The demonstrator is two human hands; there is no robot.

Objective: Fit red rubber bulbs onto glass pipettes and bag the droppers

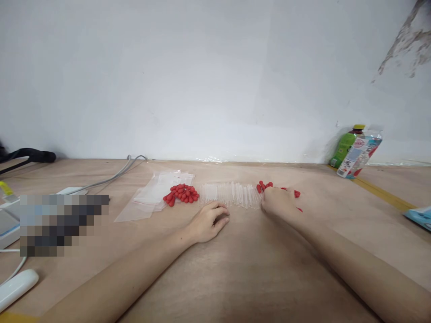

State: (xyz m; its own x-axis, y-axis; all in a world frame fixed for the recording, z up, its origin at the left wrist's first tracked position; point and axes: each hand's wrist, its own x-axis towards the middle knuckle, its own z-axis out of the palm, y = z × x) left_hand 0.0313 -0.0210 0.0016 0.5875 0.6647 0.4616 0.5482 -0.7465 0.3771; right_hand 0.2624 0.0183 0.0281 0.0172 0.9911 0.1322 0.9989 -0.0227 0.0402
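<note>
My left hand (209, 221) rests on the table, fingers loosely bent, thumb apart from them, nothing in its grasp. Just beyond its fingertips lies a row of thin clear plastic sticks (232, 194), side by side. A heap of red teardrop-shaped pieces (183, 193) sits at the row's left end. At its right end, my right hand (278, 200) reaches down among more red teardrop-shaped pieces (264, 185), its fingers pinched together. The fingertips are partly hidden, so what they hold cannot be made out. Clear plastic bags (148, 196) lie flat to the left of the red heap.
A green bottle with a yellow cap (345, 148) and a printed clear bottle (360, 154) lean near the wall. A blue packet (419, 217) lies at the right edge. Grey cables (111, 178), a blurred-out patch (63, 224) and a white rounded object (18, 287) occupy the left.
</note>
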